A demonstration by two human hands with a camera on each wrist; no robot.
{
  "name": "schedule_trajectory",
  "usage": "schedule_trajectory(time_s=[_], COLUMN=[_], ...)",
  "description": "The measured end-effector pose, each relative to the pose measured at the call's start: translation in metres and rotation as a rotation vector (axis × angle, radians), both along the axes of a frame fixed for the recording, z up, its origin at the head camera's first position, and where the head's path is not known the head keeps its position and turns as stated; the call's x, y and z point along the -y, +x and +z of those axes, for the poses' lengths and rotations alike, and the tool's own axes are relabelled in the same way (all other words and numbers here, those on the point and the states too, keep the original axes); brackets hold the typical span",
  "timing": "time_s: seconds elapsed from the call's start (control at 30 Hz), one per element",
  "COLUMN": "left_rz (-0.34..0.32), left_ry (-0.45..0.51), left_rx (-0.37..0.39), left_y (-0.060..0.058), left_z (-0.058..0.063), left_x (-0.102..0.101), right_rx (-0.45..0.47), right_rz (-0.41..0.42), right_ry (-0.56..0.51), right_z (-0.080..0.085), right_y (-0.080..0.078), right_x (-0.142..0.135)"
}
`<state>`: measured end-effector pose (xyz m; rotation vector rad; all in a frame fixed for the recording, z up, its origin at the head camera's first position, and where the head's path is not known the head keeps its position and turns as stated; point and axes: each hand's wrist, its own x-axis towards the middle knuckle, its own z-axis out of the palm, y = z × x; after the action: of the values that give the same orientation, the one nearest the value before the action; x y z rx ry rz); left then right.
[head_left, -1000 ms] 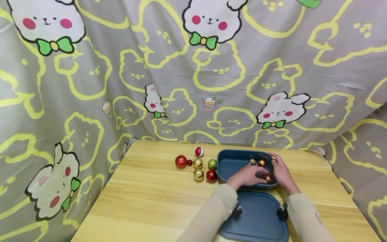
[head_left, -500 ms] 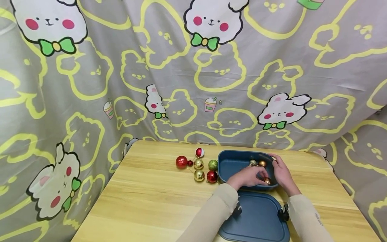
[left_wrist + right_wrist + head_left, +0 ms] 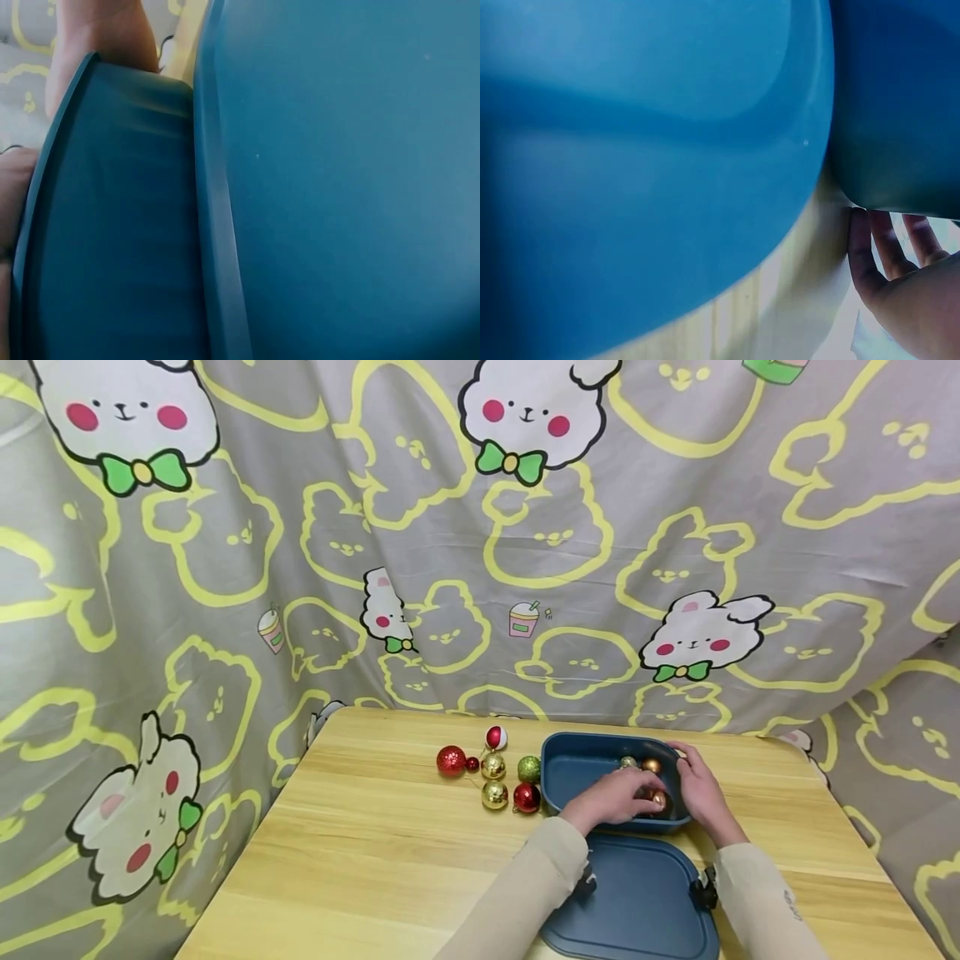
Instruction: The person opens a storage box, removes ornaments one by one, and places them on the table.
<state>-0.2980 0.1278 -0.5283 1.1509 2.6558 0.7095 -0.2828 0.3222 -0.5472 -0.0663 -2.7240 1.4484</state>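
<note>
My left hand (image 3: 611, 795) reaches over the near rim into a dark blue rectangular box (image 3: 573, 767). Thumb and fingers pinch a shiny copper Christmas bauble (image 3: 658, 800) near the box's right end. Behind it, a gold bauble (image 3: 651, 765) and a small silvery bauble (image 3: 627, 762) lie inside, partly covered by the hand. At the right end wall my right hand (image 3: 701, 787) grips the box, with fingertips over the rim in the head view. Several of its fingers (image 3: 889, 244) touch the outer corner in the right wrist view.
A matching blue lid (image 3: 637, 893) lies flat just in front of the box. Left of the box sit a green bauble (image 3: 528, 768), a red one (image 3: 527, 797), gold ones (image 3: 494, 795) and a large glittery red one (image 3: 452, 761). A patterned curtain (image 3: 555, 610) hangs behind the table.
My left fingers have drawn the copper bauble slightly left and back inside the box. My right hand stays at the box's end; the loose baubles outside have not moved.
</note>
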Motion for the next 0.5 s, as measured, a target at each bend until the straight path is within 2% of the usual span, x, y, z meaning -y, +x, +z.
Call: schedule_trajectory(time_s=[0.2, 0.4, 0.5], left_rz=[0.082, 0.149, 0.159], left_ry=[0.122, 0.298, 0.375], left_rx=[-0.054, -0.055, -0.049], left_y=[0.007, 0.006, 0.005], left_z=[0.001, 0.003, 0.004], left_x=[0.006, 0.012, 0.014], right_rx=[0.013, 0.019, 0.018], right_rz=[0.000, 0.006, -0.003], right_ry=[-0.008, -0.006, -0.004], right_z=[0.002, 0.001, 0.001], right_y=[0.001, 0.000, 0.001], right_x=[0.001, 0.002, 0.002])
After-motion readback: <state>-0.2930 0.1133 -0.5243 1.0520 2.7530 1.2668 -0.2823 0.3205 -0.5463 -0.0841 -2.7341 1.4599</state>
